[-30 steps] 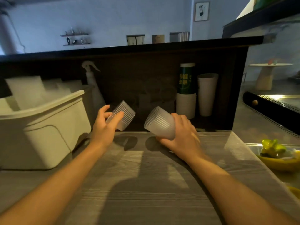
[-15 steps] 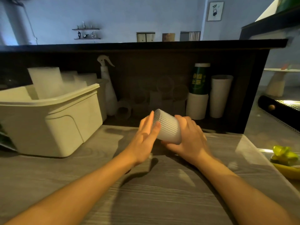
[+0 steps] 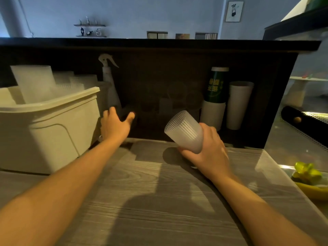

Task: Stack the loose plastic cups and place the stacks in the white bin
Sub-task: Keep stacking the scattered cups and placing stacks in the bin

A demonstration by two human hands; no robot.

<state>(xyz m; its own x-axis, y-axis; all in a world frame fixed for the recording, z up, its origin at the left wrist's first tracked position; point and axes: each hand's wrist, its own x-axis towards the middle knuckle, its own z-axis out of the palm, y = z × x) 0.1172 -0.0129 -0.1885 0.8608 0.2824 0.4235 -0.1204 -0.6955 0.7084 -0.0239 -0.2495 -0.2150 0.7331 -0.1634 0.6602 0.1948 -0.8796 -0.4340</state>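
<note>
- Half a second ago the left hand (image 3: 115, 127) pressed a cup into the one the right hand held; now it is empty, fingers spread, reaching toward the dim recess at the back edge of the counter (image 3: 159, 201).
- The right hand (image 3: 207, 150) is wrapped around the ribbed cup stack (image 3: 184, 131), tilted with its base pointing up and left, above the counter's far edge.
- So one nesting looks done; likely another loose cup comes next, though the recess is too dark to tell.
- The cups are frosted, translucent, finely fluted plastic, tapered.
- The white bin (image 3: 53, 125), smooth and round-cornered, sits at the counter's left edge, with frosted stacks in it.
</note>
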